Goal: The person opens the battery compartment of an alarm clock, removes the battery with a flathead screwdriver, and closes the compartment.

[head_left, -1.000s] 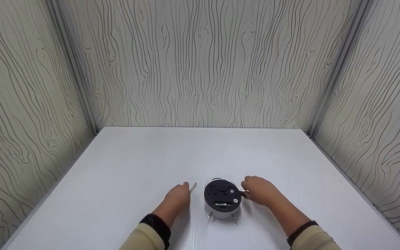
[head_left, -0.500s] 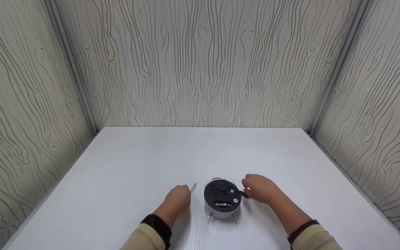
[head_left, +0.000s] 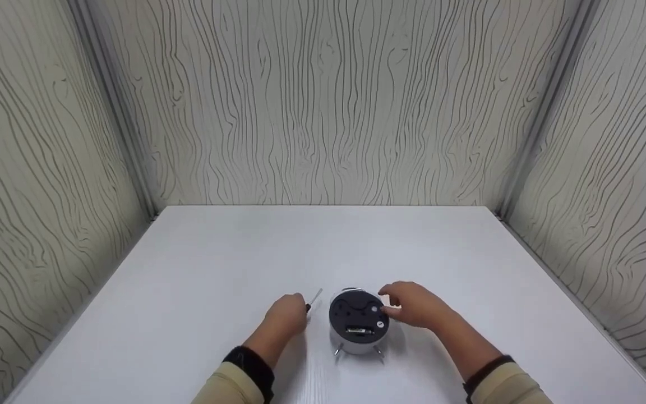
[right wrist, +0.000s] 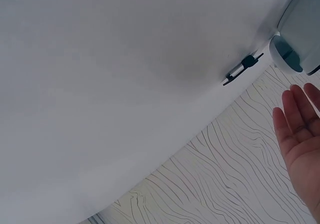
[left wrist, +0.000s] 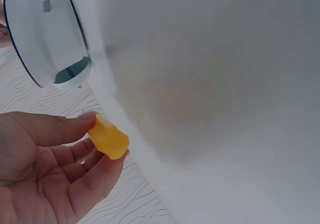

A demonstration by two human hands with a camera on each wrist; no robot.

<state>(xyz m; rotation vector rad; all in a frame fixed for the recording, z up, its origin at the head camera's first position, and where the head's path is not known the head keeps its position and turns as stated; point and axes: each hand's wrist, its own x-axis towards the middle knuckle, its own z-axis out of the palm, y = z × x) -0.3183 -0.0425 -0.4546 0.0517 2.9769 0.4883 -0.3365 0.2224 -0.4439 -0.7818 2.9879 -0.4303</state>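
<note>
A round alarm clock (head_left: 359, 317) stands on the table, its black back up towards me, with a battery (head_left: 359, 330) lying in the uncovered slot. Just left of it, my left hand (head_left: 286, 315) holds a screwdriver by its handle; the thin metal shaft (head_left: 316, 295) points away and to the right. The left wrist view shows thumb and fingers pinching the yellow handle (left wrist: 110, 139). At the clock's right edge is my right hand (head_left: 413, 306), its thumb and forefinger apart. Its other fingers (right wrist: 295, 112) reach nearly straight in the right wrist view.
A small black piece (right wrist: 245, 64) lies on the table beside the clock's bell (right wrist: 284, 54) in the right wrist view; the head view hides it. The white table (head_left: 233, 252) is bounded by patterned panels (head_left: 323, 101) behind and at both sides.
My right hand has let go of the dark piece it held at the clock's right side, and its fingers have moved left onto the clock's edge. The screwdriver has shifted slightly forward.
</note>
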